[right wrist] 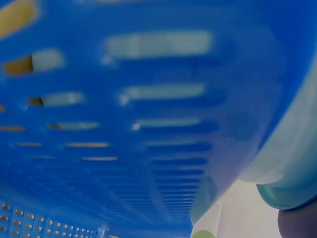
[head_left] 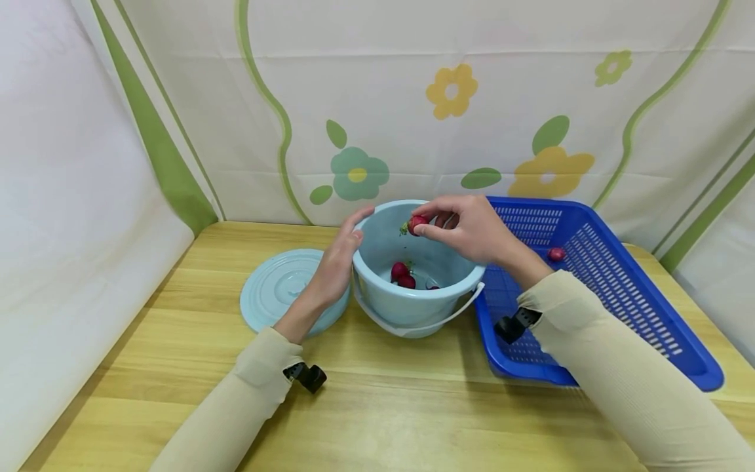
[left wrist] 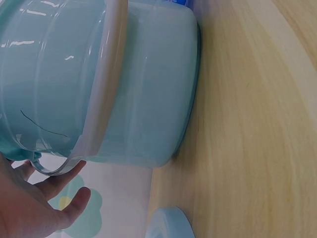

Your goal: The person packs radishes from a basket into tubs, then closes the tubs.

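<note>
Right hand [head_left: 472, 229] grip pinching a radish [head_left: 417, 224] over the bucket [head_left: 413, 308]; left hand [head_left: 339, 259] flat against its side. Few radishes [head_left: 402, 274] below already; one radish [head_left: 556, 254] left in the blue basket [head_left: 649, 314] beside.

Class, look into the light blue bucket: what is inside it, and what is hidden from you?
Inside the bucket lie at least two red radishes; a third shows partly. The right hand pinches another radish above it. The near wall covers part of the bottom.
</note>
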